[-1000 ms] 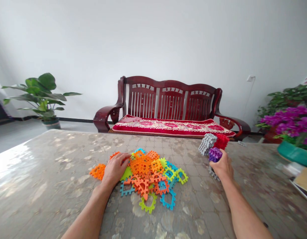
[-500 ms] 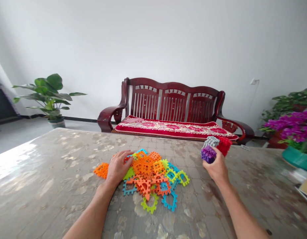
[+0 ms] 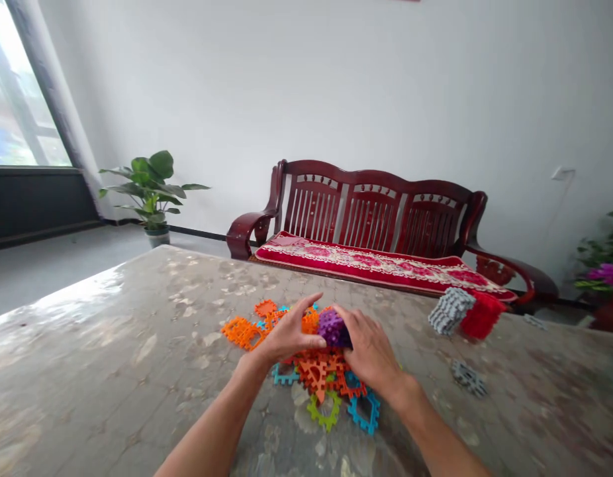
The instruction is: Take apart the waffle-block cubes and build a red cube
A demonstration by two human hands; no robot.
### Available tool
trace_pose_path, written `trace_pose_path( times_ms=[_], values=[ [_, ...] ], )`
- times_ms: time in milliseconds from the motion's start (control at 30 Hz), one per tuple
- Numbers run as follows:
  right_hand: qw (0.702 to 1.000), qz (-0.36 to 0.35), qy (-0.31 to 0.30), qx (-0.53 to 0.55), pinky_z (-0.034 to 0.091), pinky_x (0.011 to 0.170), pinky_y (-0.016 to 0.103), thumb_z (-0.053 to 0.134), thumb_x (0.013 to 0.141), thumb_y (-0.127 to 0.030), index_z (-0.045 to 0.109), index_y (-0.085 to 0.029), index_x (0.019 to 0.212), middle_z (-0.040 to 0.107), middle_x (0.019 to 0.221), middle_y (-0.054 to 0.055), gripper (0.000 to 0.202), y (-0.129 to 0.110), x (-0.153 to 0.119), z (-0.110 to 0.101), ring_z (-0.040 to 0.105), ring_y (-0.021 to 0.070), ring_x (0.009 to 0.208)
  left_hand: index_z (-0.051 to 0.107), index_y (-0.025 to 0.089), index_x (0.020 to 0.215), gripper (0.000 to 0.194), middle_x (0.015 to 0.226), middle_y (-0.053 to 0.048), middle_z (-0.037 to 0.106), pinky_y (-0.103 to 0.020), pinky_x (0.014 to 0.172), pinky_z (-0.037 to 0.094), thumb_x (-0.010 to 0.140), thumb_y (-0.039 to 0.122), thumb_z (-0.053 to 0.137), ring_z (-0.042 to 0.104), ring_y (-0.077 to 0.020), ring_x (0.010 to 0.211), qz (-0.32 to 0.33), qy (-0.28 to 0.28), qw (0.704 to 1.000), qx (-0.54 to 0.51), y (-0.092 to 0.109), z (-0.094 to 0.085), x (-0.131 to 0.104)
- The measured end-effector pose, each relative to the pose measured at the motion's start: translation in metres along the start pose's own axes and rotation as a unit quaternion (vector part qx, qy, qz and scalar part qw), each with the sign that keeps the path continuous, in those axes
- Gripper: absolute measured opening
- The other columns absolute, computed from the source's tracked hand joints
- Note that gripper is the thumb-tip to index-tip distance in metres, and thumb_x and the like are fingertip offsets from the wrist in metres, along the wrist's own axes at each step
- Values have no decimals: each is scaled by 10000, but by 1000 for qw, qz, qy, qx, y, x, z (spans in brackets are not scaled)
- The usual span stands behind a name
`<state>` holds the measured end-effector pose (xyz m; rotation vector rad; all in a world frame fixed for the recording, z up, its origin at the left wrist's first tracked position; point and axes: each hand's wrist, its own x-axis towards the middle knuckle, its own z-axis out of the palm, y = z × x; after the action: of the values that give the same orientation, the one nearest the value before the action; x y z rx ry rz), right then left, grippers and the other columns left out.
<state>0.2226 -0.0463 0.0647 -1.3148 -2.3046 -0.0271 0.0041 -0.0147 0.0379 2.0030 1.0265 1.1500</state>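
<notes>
Purple plastic, it seems, makes the toothed block (image 3: 331,324) which I watch from my distant seat. It is over the pile (image 3: 241,332); whether it touches the pieces below, I cannot tell. The right hand (image 3: 372,346) grips it from the right side. The left hand (image 3: 290,336) is spread, with its thumb very near the left side of the block; I cannot see for certain if they touch.

I judge that the block is light and rather stiff, so little force should be enough. It looks like many thin layers put together, and if they are only stacked, a weak hold could let them slide apart. Therefore I would take hold on two opposite ends, pressing along the stack. The teeth should give good grip, and I do not expect the plastic to be fragile.

On the right of the surface (image 3: 138,397), a grey block (image 3: 449,311) stands just beside a red block (image 3: 482,316), and a grey piece (image 3: 468,379) lies nearer to me.
</notes>
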Motion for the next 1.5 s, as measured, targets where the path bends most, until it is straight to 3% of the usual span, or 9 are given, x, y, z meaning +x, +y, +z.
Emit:
trace_pose_path(
  times_ms=[133,367,533,700,933,1067,1233,1333,1500],
  values=[
    [998,-10,-37,57,408,996,432,527,702,-65,333,-274,1469,568,1348,80,818,-5,6,10,529,272,1214,396,239,1469,977,1460,-106,493,-444,1134,342,619,445,832,462,-303,1329,2,-50,998,29,-1,0,-2],
    [993,20,-49,102,409,1027,459,666,700,-200,404,-250,1437,571,1357,93,783,-1,8,22,531,287,1224,593,267,1293,633,1237,-42,666,-361,1002,450,679,269,747,612,-252,1119,2,-61,992,114,-7,1,-3],
    [993,8,-18,112,459,985,395,623,730,-133,652,-276,1169,664,1165,50,462,-1,9,21,603,232,1096,669,268,1135,379,1083,-14,701,-308,914,488,757,246,641,646,-201,987,-9,6,990,142,-4,-4,-5],
    [980,59,32,185,482,975,386,638,744,-191,694,-247,1055,686,1123,51,321,12,9,15,638,221,1046,666,257,1124,308,1052,-5,717,-279,891,496,840,335,575,655,-179,958,-59,80,985,144,-10,-21,-5],
    [949,125,45,286,521,908,380,639,815,-381,686,-250,1100,721,1096,41,317,23,11,13,669,226,985,683,236,1120,334,1087,-4,728,-282,911,497,886,369,485,659,-177,1002,-106,160,972,136,-18,-40,-6],
    [939,102,62,322,543,859,357,657,812,-431,669,-248,1164,710,1138,61,397,17,12,14,666,236,1009,695,231,1098,326,1142,-35,704,-320,973,462,883,364,490,634,-196,1066,-101,224,956,159,-20,-43,-6],
    [935,105,89,327,543,852,350,552,892,-472,694,-225,1069,733,1047,62,336,14,10,13,676,232,974,709,212,978,320,987,-50,719,-324,872,479,902,406,466,653,-206,922,-159,283,923,209,-18,-47,-9],
    [946,97,90,295,534,850,335,511,918,-455,688,-233,1074,727,1046,56,323,15,8,12,679,218,947,707,214,912,322,917,-46,709,-320,843,479,911,411,452,650,-204,881,-177,283,915,225,-19,-47,-10],
    [965,47,85,244,526,885,344,622,841,-343,671,-239,1100,670,1166,64,283,14,9,12,637,221,1040,708,235,1006,269,1072,-50,663,-309,907,480,884,374,514,635,-192,996,-113,218,946,213,-21,-41,-8]
  ],
)
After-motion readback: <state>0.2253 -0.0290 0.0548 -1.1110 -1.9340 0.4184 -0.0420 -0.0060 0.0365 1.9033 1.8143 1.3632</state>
